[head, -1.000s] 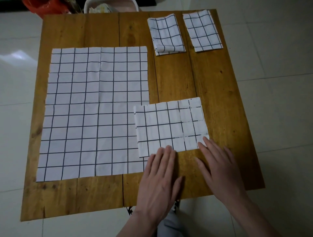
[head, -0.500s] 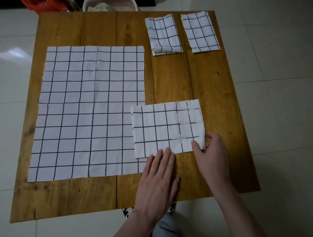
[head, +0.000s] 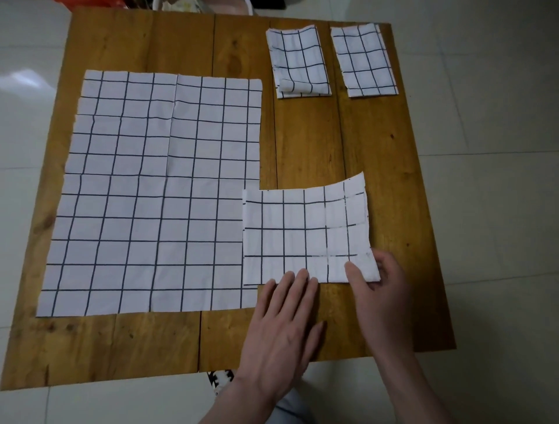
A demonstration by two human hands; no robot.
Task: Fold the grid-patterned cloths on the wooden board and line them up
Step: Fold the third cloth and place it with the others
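Observation:
A half-folded grid cloth (head: 305,236) lies at the front right of the wooden board (head: 305,142), overlapping the corner of a large unfolded grid cloth (head: 157,193) on the left. My right hand (head: 381,290) pinches the folded cloth's near right corner, thumb on top, and the cloth's far right corner curls up off the board. My left hand (head: 284,320) lies flat, fingers together, with its fingertips on the cloth's near edge. Two small folded cloths (head: 299,63) (head: 364,62) sit side by side at the far right.
The board rests on a pale tiled floor (head: 490,121). A white container (head: 199,4) and something orange (head: 90,3) peek past the far edge. Bare wood shows between the folded pair and the cloth under my hands.
My right hand went from lying flat beside the cloth to pinching its near right corner. The cloth's right side has begun to lift. My left hand stayed put.

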